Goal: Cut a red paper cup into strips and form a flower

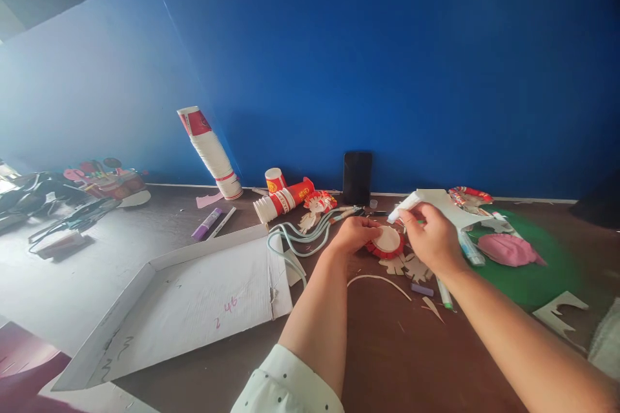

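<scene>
Tray [184, 310] on desk [387, 348], left of my left forearm [317, 310]. Marker [207, 224] behind tray, cup stack [213, 155] behind marker, near wall [411, 64]. Phone [357, 177] by wall too, beyond my hands. Cord [310, 236] between tray and my left hand [357, 233]. Disc [387, 239] in left hand, tube [403, 208] in right [433, 235].

At the bottom edge, close to 6 o'clock, a pale, whitish-mint sleeve [288, 384] covers the person's left arm. Small, dark, round dots are scattered across it, spaced well apart. Its fabric is loose and softly puffed, ending in a wide cuff [310, 368] below the elbow. Beyond that, the left forearm [317, 310] and left hand [356, 233] are bare. The right hand [433, 239] and right forearm [513, 329] are bare too, out to the frame's edge near 4 o'clock.
</scene>
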Demonstrator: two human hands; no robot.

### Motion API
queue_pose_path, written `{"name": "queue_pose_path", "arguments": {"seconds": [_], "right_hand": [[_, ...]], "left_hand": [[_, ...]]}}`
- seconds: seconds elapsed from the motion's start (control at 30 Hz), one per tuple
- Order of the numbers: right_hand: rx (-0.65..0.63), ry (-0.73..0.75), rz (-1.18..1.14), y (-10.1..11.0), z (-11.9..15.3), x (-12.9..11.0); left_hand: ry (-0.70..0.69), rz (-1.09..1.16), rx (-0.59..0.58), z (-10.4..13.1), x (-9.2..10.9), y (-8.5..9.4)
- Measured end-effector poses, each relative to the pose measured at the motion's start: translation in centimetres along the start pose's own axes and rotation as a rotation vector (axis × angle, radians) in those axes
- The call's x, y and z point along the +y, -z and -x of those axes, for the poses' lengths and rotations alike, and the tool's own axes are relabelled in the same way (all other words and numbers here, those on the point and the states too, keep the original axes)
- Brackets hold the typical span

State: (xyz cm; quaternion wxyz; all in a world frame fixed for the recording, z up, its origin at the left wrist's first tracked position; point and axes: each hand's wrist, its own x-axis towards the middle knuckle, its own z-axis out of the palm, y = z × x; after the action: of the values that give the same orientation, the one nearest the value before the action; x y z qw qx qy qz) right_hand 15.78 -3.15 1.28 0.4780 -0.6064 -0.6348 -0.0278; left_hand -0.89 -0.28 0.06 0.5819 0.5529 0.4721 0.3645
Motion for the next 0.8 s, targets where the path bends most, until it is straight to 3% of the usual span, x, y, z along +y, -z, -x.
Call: {"name": "queue_pose_path", "arguments": {"seconds": [0.07,0.17,0.33,0.43,0.53,0.8], "right_hand": [[0.035,-0.078,-0.03,1.5,-0.8,-0.1],[-0.031,-0.099,-0.022,4.4,-1.4,-0.4],[-0.18,0.1,0.142,8.7,0.5,0.7],[-0.212,0.405,0.197,9.8,2.8,2.9],[-0.236,0.534,0.28,10.4,4.8,5.0],[-0.199,0.433,0.515,11.6,8.1,8.1]], "left_hand": [[0.008,-0.003,0.016,0.0,0.0,0.1],[0.008,0.018,0.041,-0.2,-0.2,0.2],[-0.002,0.034,0.067,-0.8,-0.9,0.2],[-0.013,0.016,0.07,-0.9,-1.1,0.1],[-0.031,0.005,0.079,-0.8,-1.2,0.2],[-0.075,0.037,0.088,-1.0,-1.5,0.5]]}}
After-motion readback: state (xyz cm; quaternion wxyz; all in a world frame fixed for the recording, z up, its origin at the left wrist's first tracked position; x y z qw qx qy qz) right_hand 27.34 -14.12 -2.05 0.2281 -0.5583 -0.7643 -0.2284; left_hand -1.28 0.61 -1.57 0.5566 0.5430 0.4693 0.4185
